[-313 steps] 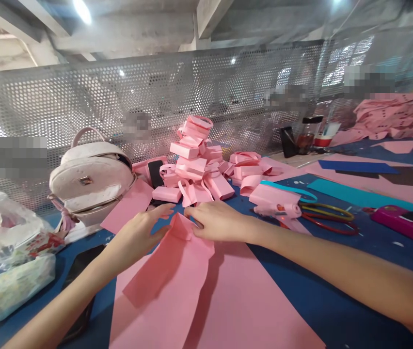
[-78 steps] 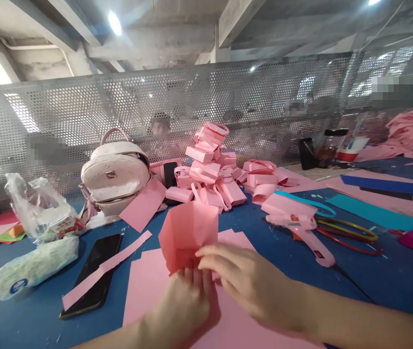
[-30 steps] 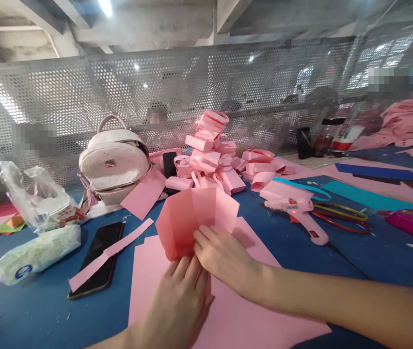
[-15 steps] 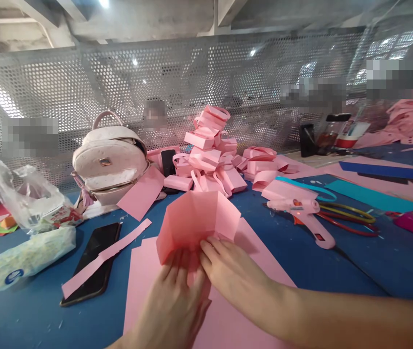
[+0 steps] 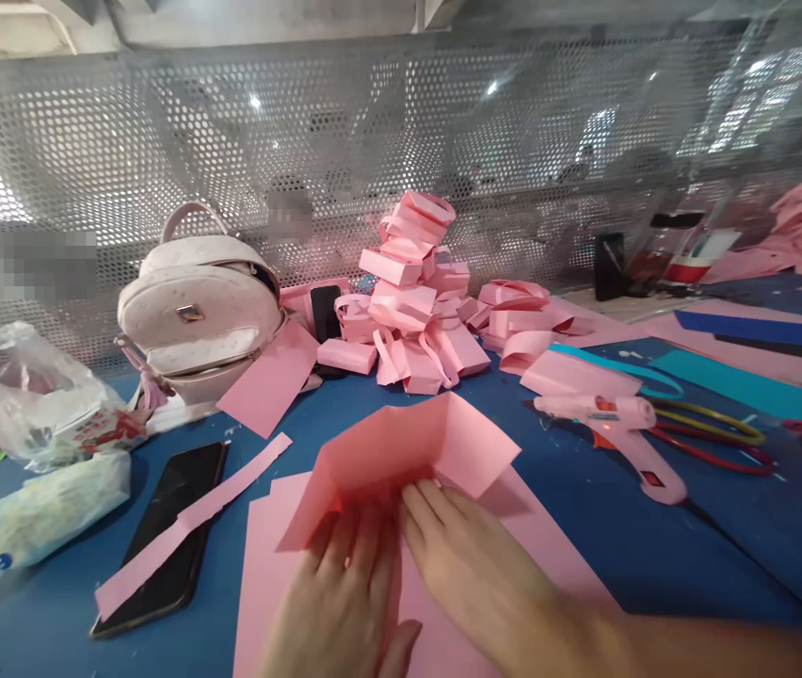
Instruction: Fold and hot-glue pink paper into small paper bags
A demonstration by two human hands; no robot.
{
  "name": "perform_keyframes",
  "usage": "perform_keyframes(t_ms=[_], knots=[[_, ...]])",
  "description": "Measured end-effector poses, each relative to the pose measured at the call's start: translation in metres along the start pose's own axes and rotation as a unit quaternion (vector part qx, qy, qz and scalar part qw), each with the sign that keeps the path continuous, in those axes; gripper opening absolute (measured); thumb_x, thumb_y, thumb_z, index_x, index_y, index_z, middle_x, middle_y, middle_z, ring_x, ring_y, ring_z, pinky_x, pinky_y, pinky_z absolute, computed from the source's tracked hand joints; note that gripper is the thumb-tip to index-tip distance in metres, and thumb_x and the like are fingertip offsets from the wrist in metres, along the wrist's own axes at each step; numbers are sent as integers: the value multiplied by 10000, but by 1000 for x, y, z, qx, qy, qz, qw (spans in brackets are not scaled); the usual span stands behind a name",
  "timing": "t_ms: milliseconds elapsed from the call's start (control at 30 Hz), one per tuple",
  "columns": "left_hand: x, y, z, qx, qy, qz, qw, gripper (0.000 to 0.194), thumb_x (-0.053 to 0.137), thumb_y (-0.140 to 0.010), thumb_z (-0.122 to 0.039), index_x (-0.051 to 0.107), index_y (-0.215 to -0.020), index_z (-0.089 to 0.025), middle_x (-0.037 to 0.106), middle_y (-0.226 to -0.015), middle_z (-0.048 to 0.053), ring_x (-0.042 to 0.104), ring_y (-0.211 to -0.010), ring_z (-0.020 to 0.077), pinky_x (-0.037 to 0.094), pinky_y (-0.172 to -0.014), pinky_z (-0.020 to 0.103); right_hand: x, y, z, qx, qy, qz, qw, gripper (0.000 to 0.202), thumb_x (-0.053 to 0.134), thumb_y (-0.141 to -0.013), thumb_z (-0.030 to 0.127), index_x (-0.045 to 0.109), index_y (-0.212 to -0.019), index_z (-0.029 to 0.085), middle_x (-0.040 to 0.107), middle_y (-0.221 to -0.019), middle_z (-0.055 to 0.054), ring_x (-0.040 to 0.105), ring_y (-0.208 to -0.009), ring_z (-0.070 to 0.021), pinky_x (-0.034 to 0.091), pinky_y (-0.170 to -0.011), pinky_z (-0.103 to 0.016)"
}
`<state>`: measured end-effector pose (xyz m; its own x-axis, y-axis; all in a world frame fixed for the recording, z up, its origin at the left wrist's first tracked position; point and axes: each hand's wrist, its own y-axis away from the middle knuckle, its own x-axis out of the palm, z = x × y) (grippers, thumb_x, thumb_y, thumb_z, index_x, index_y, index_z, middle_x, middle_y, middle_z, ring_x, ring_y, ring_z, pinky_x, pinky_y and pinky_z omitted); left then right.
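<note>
Left hand (image 5: 339,584), spread, thumb apart, and right hand (image 5: 475,560), pinching or not I can't tell, equally touch the folded paper (image 5: 387,441) just ahead, long axis crosswise, left of the glue gun (image 5: 599,411).

On my head view I have the left hand (image 5: 341,603) low at bottom centre, back up, fingers reaching toward the middle of the frame, thumb spread out to the right. My right hand (image 5: 475,570) lies just beside it, right of centre, fingers extended and pointing up and left. The right forearm (image 5: 697,645), blurred, enters at the lower right.
</note>
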<state>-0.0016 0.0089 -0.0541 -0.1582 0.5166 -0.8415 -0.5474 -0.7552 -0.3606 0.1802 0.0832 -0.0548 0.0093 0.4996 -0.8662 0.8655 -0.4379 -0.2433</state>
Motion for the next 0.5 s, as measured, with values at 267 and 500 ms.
perform_keyframes(t_ms=[267,500], knots=[[8,-3,8,26,21,14,999,676,397,-1002,-554,489,-1456,-62,637,-1397,176,605,-1201,344,399,-988,434,3,5,0,46,59,-135,988,421,495,-702,96,723,-1056,101,748,-1065,-158,640,-986,-309,505,-928,-432],[13,1,2,39,18,3,999,643,416,-1008,-522,502,-1453,-66,634,-1400,178,607,-1202,329,417,-965,408,12,3,3,17,63,-73,995,359,555,-706,200,742,-1004,131,766,-951,-160,662,-890,-322,533,-866,-461]])
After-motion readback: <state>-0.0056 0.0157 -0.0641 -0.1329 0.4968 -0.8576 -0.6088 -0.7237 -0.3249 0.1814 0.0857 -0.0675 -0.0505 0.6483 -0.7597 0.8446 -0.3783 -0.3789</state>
